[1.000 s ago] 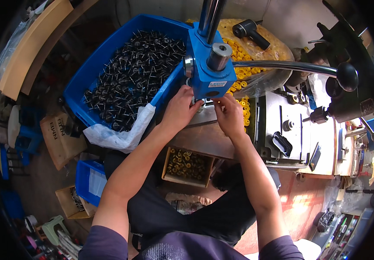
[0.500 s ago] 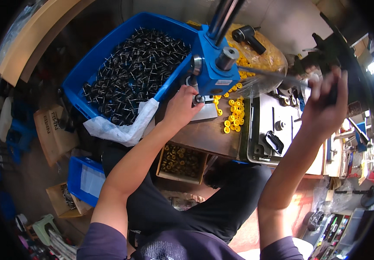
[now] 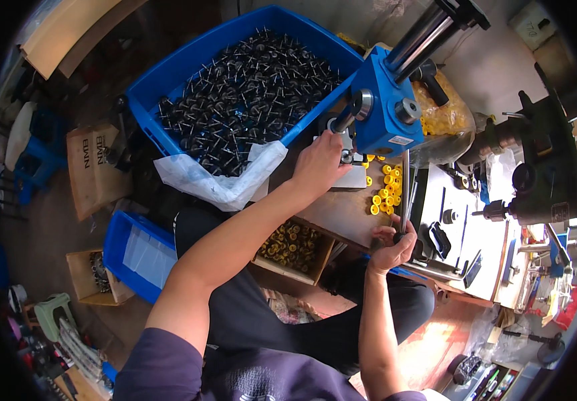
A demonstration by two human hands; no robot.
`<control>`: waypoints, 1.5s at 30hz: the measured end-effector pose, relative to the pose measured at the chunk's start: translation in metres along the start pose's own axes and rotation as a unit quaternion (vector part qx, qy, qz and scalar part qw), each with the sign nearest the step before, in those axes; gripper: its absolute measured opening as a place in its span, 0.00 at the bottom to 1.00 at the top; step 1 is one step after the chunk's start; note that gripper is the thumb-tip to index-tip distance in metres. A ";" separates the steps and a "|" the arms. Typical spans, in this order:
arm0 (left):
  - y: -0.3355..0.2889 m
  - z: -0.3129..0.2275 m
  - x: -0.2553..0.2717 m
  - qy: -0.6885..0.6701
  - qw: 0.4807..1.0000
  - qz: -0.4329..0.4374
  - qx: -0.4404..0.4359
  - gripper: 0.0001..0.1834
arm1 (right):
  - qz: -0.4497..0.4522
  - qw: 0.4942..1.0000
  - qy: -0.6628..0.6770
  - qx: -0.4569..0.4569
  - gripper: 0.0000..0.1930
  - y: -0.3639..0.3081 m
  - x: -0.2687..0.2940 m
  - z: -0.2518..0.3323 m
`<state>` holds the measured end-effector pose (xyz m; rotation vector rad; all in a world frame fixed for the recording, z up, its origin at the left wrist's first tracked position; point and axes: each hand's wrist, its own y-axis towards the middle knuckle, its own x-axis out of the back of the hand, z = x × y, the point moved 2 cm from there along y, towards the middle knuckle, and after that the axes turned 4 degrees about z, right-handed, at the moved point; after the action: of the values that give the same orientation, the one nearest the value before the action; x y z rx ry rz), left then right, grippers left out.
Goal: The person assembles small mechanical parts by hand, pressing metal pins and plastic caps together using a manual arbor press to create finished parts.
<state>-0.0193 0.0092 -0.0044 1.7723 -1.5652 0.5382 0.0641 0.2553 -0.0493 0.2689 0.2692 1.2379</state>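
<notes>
A blue arbor press [image 3: 385, 110] with a thick steel column stands at the table's far side. My left hand [image 3: 320, 162] is closed below its head, fingers curled at a small shiny metal piece [image 3: 347, 158] above a grey metal base block [image 3: 352, 179]; what exactly the fingers pinch is partly hidden. My right hand [image 3: 393, 248] is wrapped round the lower end of the press lever [image 3: 405, 194], which points down toward me. Small yellow plastic wheels [image 3: 387, 190] lie loose on the table between the block and the lever.
A blue bin [image 3: 145, 110] full of black parts with metal pins stands left, a white cloth [image 3: 225, 180] over its near corner. An open drawer [image 3: 312, 273] below holds yellowish parts. A drill press [image 3: 542, 180] and a bagged yellow heap [image 3: 445, 113] stand right.
My right hand has swung the lever from the upper right down toward me. My left hand has stayed at the press. The whole view has shifted, moving the scene rightward.
</notes>
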 end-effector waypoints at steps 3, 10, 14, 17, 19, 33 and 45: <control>0.002 -0.003 0.001 0.002 1.000 -0.001 -0.003 0.22 | -0.010 1.000 0.003 -0.006 0.26 0.007 0.003 0.027; 0.005 -0.004 0.015 -0.039 0.998 -0.042 -0.029 0.20 | 0.054 0.974 0.112 0.190 0.29 0.139 -0.009 0.213; 0.010 -0.013 0.018 -0.107 0.991 0.014 0.074 0.21 | 0.207 0.930 0.292 0.081 0.34 0.195 -0.041 0.209; 0.009 0.000 0.012 -0.106 0.990 -0.007 0.090 0.23 | 0.198 0.974 -0.095 -0.061 0.17 0.169 -0.043 0.086; 0.012 0.005 0.006 -0.097 0.991 -0.035 0.082 0.24 | 0.311 0.888 -0.334 0.042 0.17 0.133 -0.051 0.016; 0.008 0.009 0.019 -0.122 0.989 -0.043 0.066 0.21 | 0.341 0.829 -0.442 0.015 0.10 0.124 -0.073 -0.032; 0.007 0.011 0.019 -0.198 0.975 -0.035 0.099 0.18 | 0.357 0.881 -0.048 -0.307 0.13 0.107 -0.106 0.001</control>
<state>-0.0244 -0.0114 0.0034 2.1808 -1.7527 0.3262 -0.0632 0.1872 -0.0055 -0.1467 -0.3548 1.9615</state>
